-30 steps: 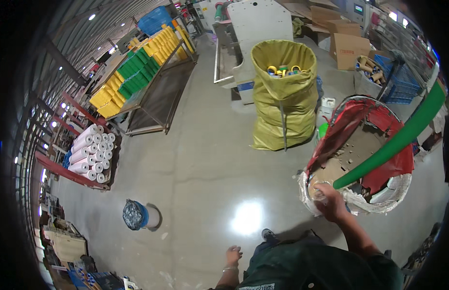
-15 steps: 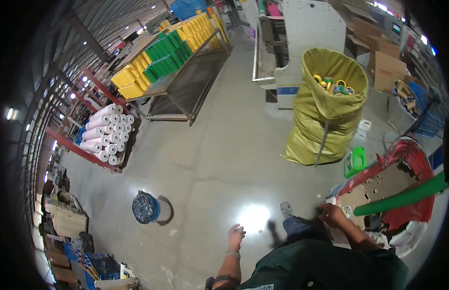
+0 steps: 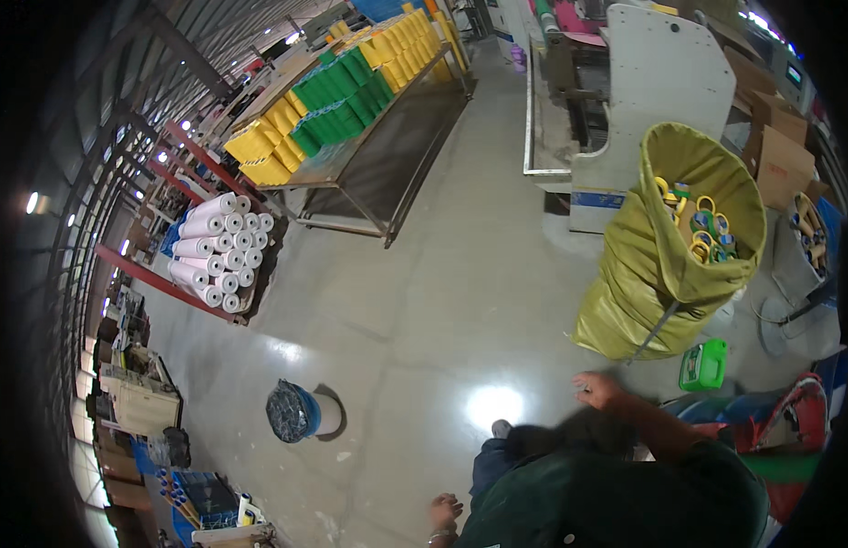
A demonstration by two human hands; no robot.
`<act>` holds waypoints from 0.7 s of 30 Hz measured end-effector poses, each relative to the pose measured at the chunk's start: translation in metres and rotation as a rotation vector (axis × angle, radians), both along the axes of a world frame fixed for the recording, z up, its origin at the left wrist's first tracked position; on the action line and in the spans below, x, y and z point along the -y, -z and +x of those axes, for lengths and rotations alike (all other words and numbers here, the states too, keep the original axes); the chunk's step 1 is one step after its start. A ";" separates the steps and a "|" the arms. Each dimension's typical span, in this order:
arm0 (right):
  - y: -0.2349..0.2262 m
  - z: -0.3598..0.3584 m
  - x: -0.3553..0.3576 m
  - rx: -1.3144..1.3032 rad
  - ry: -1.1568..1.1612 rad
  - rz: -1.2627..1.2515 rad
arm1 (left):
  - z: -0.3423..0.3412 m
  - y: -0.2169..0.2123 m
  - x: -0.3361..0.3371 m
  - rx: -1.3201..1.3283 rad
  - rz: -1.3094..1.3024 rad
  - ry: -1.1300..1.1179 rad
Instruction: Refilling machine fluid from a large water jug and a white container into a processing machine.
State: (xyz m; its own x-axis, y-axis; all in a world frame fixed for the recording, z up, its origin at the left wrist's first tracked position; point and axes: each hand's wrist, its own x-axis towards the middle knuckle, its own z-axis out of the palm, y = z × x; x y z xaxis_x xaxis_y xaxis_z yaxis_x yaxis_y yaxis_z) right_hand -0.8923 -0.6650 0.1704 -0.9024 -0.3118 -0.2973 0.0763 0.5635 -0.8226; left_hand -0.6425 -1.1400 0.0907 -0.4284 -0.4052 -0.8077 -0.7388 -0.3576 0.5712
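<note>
We look mid-walk, our left hand point(image 3: 445, 511) loose at bottom middle and our right hand point(image 3: 599, 389) half open below the yellow sack point(image 3: 629, 297) at right, both seemingly empty, so touching it would need a reach.

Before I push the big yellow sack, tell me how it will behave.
The sack will probably flex, as its sides are creased. If tipped, it could spill the loose rings visible in its wide-open mouth.
</note>
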 end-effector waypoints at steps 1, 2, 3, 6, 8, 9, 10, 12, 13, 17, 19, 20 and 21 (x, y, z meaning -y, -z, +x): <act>0.018 -0.017 0.001 -0.066 -0.001 -0.002 | -0.018 -0.001 -0.002 0.017 0.008 0.003; 0.045 -0.034 0.002 -0.135 0.001 -0.006 | -0.041 -0.001 -0.002 0.032 0.015 0.008; 0.084 -0.052 -0.003 -0.138 0.004 -0.007 | -0.068 -0.002 0.001 0.048 0.057 0.018; 0.165 -0.081 -0.013 -0.153 -0.217 0.287 | -0.142 0.016 0.025 0.068 -0.001 0.067; 0.193 -0.082 -0.034 -0.238 -0.160 0.294 | -0.202 0.027 0.045 0.022 0.039 0.063; 0.218 -0.069 -0.053 -0.339 -0.074 0.198 | -0.233 0.026 0.053 -0.007 0.033 0.092; 0.216 -0.063 -0.059 0.051 0.052 0.129 | -0.267 0.025 0.064 -0.036 0.018 0.121; 0.186 -0.080 -0.063 0.914 0.654 -0.156 | -0.345 0.022 0.081 -0.122 0.080 0.121; 0.142 -0.102 -0.039 0.863 0.597 -0.082 | -0.375 0.031 0.095 -0.185 0.024 0.149; 0.091 -0.152 -0.020 0.825 0.804 -0.122 | -0.531 0.007 0.096 -0.239 -0.038 0.278; 0.093 -0.187 -0.011 0.769 0.738 -0.175 | -0.589 0.003 0.091 -0.281 -0.070 0.329; 0.095 -0.205 -0.006 0.711 0.643 -0.212 | -0.611 0.002 0.090 -0.279 -0.066 0.363; 0.098 -0.226 0.001 0.727 0.698 -0.286 | -0.632 0.000 0.087 -0.286 -0.056 0.335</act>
